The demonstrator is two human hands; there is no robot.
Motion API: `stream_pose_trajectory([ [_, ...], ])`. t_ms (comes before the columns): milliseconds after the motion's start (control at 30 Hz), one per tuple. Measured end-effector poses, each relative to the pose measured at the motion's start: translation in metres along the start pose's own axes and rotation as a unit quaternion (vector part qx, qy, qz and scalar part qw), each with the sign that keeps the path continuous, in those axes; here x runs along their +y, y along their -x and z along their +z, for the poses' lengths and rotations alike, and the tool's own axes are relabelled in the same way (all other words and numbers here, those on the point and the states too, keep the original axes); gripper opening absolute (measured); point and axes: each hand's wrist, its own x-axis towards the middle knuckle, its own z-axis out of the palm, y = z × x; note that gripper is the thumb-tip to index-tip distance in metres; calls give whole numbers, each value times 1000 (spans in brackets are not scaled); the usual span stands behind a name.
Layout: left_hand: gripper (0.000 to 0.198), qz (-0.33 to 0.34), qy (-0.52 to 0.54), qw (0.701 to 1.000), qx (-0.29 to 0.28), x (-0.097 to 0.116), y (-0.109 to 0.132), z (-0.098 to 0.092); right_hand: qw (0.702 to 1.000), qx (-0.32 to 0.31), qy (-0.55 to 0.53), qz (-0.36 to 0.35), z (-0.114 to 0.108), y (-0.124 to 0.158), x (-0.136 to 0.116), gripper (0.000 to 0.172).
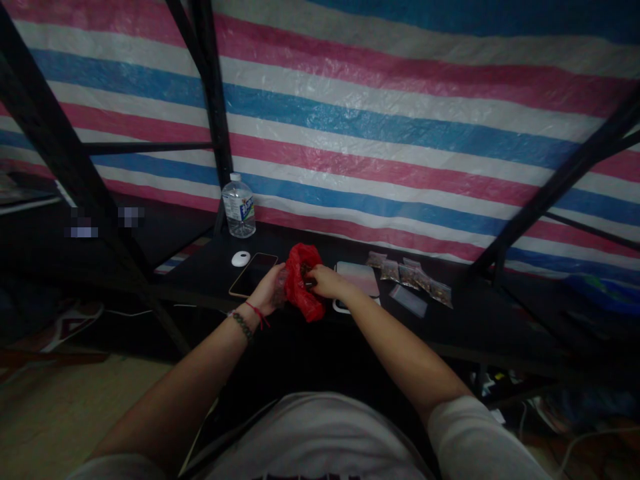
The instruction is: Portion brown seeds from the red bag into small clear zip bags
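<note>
A crumpled red plastic bag [303, 283] hangs over the front of the black table [465, 320], held between both hands. My left hand [270, 288] grips its left side and seems to hold a small clear bag against it. My right hand [324, 281] pinches into the bag's opening from the right; what its fingers hold is too dark to tell. A red string and a bead bracelet [244, 325] circle my left wrist.
A phone [250, 272] lies face up left of the bag, a small white oval object [241, 258] beside it, a water bottle [239, 207] behind. A tablet-like slab [357, 279] sits right of my hands. Several small filled clear bags [410, 273] lie further right. Black frame posts [213, 100] flank the table.
</note>
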Motion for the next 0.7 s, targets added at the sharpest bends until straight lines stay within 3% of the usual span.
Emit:
stream_pose_trajectory([
  [167, 36, 1, -11, 1000, -20, -2, -5, -6, 996, 41, -72, 39, 3, 2, 6, 29],
  [400, 33, 26, -14, 999, -23, -3, -4, -6, 996, 62, -61, 30, 11, 0, 9, 30],
  [700, 36, 20, -4, 1000, -22, -3, -5, -6, 965, 88, -241, 62, 15, 3, 16, 43],
])
